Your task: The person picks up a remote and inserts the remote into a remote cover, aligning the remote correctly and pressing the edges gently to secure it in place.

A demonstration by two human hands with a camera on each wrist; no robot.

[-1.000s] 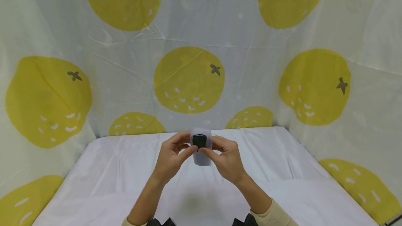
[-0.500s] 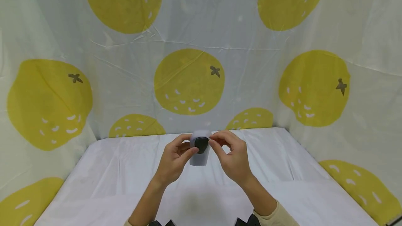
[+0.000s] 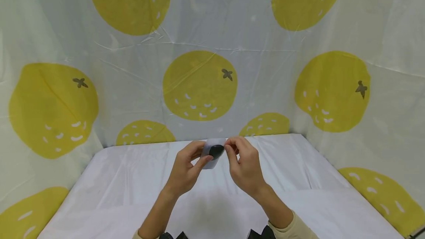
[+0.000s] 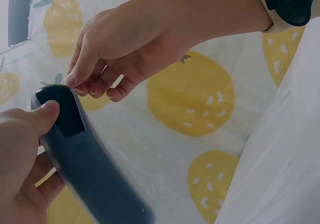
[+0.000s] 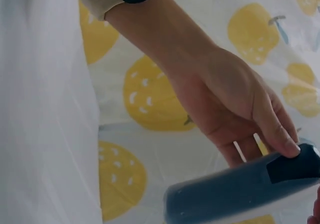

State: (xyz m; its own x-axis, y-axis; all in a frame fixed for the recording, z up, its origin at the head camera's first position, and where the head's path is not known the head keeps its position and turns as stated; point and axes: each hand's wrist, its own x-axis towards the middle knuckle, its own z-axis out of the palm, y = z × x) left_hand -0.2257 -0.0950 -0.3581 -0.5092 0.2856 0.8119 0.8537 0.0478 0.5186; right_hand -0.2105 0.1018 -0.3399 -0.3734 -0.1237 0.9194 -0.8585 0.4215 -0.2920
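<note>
My left hand [image 3: 186, 165] holds a long, rounded grey-blue device [image 4: 100, 179] with a dark glossy panel [image 4: 65, 108] at one end. In the left wrist view the left thumb presses on that panel, and the fingers wrap behind the body. My right hand [image 3: 244, 163] pinches at the panel end's edge with thumb and forefinger, its other fingers loosely bent. From the right wrist view, the right thumb tip [image 5: 291, 149] lies at the dark panel's border. The device is held up in front of me, tilted, its exact kind unclear.
A white cloth [image 3: 132, 187] covers the table below both hands. Around it hangs a pale curtain [image 3: 252, 84] printed with large yellow fruits. Dark wrist-worn cameras [image 4: 290, 3] sit by the beige sleeve cuffs [image 3: 289, 226].
My right thumb has left the panel's lower edge and moved right to the device's upper right side. The device has turned and tilted with its panel end toward the right hand.
</note>
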